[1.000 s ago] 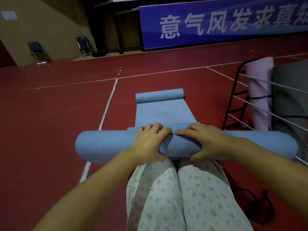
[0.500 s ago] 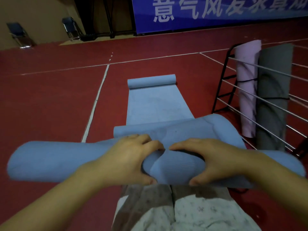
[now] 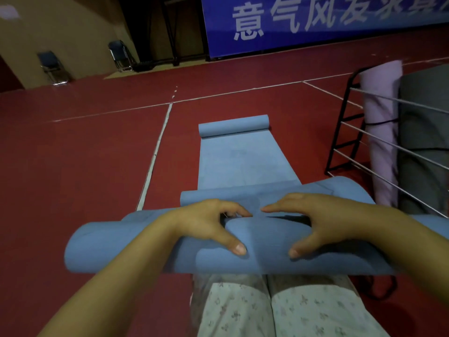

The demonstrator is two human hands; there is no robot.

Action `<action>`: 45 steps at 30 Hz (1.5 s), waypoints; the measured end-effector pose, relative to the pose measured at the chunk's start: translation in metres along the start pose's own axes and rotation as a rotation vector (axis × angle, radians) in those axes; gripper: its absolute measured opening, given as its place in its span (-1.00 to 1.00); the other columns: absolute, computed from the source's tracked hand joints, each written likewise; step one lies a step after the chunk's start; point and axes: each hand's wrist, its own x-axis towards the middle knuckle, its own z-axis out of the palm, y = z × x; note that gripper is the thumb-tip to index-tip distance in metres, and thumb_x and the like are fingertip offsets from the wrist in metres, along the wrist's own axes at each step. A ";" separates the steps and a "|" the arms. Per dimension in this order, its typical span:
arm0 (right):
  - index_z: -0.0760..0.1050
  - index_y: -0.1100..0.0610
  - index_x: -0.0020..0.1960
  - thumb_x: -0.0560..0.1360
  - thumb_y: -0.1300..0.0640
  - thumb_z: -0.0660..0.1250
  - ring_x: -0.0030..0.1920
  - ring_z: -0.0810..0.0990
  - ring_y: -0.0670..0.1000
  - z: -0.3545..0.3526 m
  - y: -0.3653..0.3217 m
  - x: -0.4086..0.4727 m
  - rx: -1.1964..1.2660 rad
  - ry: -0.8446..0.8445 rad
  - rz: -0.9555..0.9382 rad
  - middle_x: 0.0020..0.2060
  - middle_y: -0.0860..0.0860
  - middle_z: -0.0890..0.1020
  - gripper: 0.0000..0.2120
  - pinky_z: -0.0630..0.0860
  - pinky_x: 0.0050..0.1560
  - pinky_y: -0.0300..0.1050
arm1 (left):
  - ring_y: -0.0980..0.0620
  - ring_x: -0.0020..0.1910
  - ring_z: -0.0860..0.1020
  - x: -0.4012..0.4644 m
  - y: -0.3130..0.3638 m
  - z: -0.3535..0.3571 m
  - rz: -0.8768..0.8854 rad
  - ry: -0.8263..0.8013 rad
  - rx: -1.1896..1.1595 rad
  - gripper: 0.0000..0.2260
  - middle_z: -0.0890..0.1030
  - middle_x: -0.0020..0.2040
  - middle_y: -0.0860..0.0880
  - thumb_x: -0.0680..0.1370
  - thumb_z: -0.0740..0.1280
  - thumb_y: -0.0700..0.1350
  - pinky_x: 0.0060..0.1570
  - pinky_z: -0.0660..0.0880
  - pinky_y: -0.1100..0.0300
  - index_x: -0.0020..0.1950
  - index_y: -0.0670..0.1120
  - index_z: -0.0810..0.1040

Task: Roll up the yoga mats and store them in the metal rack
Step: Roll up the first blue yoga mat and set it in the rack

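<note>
A blue yoga mat roll (image 3: 126, 246) lies crosswise in front of my knees, thick and loosely wound, its loose flap lifted at the right. My left hand (image 3: 209, 222) and my right hand (image 3: 313, 222) both grip the roll at its middle, fingers curled over the top edge, thumbs pressed on the near side. Beyond it a second blue mat (image 3: 240, 161) lies flat on the floor with its far end curled into a small roll. The metal rack (image 3: 345, 132) stands at the right with a pink rolled mat (image 3: 381, 122) and a grey rolled mat (image 3: 427, 142) upright in it.
Red sports floor (image 3: 85, 166) with white lines (image 3: 155, 154) spreads to the left and ahead. Two folding chairs (image 3: 51, 66) stand by the far wall beside a blue banner (image 3: 315, 23). A black strap (image 3: 381, 288) lies on the floor by my right knee.
The roll has been lifted and turned in my hands, and its outer flap has come loose at the right. My fingers have spread wider over the roll. The camera view shifted up and down.
</note>
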 end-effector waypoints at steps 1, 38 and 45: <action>0.08 -0.50 0.28 0.29 -0.29 0.45 0.25 0.32 -0.28 0.000 -0.003 -0.003 -0.055 0.033 -0.023 0.27 -0.28 0.34 -0.28 0.31 0.31 -0.23 | 0.24 0.13 0.54 0.003 0.000 -0.003 -0.019 -0.015 -0.005 -0.46 0.57 0.16 0.21 0.28 0.57 0.09 0.22 0.47 0.15 0.23 0.16 0.53; 0.39 -0.41 0.18 0.32 -0.20 0.49 0.16 0.48 -0.26 -0.030 0.027 0.043 0.173 0.023 0.089 0.20 -0.23 0.50 -0.51 0.43 0.19 -0.30 | 0.03 0.08 0.50 0.016 0.036 -0.009 -0.032 0.340 0.420 -0.47 0.55 0.14 0.01 0.35 0.50 0.15 -0.01 0.39 0.24 0.28 0.06 0.53; 0.30 -0.44 0.21 0.24 -0.43 0.20 0.18 0.40 -0.25 -0.022 0.005 0.032 -0.058 0.222 -0.061 0.17 -0.27 0.41 -0.46 0.40 0.22 -0.19 | 0.28 -0.19 0.48 0.027 0.032 -0.035 -0.041 0.245 0.224 -0.56 0.59 -0.03 0.14 0.40 0.49 0.08 -0.16 0.33 0.46 0.25 0.03 0.57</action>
